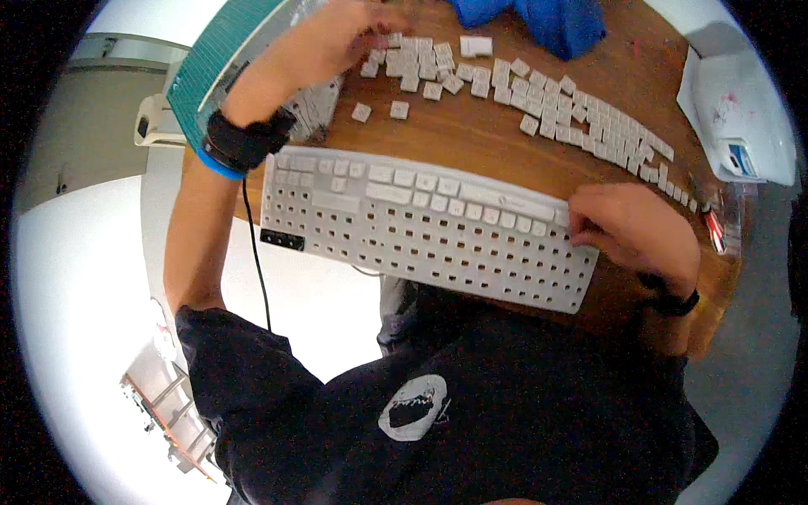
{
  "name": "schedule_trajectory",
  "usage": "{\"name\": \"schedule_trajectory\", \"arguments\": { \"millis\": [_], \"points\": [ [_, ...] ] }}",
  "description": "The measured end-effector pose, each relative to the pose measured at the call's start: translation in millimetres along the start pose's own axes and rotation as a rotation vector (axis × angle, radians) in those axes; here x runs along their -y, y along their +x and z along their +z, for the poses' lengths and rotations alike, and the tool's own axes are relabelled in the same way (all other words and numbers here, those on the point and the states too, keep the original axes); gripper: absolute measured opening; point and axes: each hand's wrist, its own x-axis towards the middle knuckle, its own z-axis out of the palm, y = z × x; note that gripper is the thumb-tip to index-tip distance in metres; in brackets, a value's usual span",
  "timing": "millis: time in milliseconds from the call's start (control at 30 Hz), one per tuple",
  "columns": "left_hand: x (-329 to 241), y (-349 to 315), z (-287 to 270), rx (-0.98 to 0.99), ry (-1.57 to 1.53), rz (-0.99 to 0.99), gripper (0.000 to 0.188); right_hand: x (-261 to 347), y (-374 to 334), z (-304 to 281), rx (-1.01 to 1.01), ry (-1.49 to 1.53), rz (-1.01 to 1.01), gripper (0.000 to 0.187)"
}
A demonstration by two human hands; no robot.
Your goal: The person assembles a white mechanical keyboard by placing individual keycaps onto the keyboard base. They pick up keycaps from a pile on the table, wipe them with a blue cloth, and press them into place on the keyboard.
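Note:
A white keyboard (pixel 438 244) lies at an angle along the near edge of the table. Keycaps sit along part of its far side and left end; bare key sockets fill most of the rest. My right hand (pixel 635 223) has its fingers curled over the keyboard's right end, gripping it. Across the table, my left hand (pixel 370 34) reaches to a loose pile of white keycaps (pixel 421 59). Its fingers are blurred and partly cut off by the picture's top edge, so I cannot make out whether they hold a keycap.
More loose keycaps (pixel 589 122) spread in a band toward the right. A green cutting mat (pixel 189 93) lies at the left, and blue cloth (pixel 560 29) at the far side. A white bin (pixel 741 109) stands to the right. A black cable (pixel 257 252) hangs by my left arm.

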Motion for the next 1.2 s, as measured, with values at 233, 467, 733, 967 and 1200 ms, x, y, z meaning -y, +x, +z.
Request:
{"name": "schedule_trajectory", "arguments": {
  "millis": [233,467,733,967,1200],
  "points": [
    [-60.9,51.5,-22.5,0.25,0.032,-0.195,0.03,-8.1,-3.2,5.4,-0.041,-0.015,-0.051,0.019],
    [-68.0,57.9,-22.9,0.227,0.046,-0.332,0.02,-16.3,-11.0,2.2,-0.051,0.004,-0.017,0.017],
    [-61.6,59.3,-18.8,0.236,0.06,-0.229,0.016,-24.2,-28.0,-4.6,-0.147,-0.124,0.066,0.017],
    [10.6,23.8,-1.7,0.215,-0.008,-0.206,0.041,-23.5,-32.6,-4.1,-0.138,-0.101,0.072,0.016],
    [5.6,24.9,7.3,0.039,-0.012,-0.204,0.021,-24.4,-34.8,-3.3,-0.142,-0.075,0.092,0.014]
  ]
}}
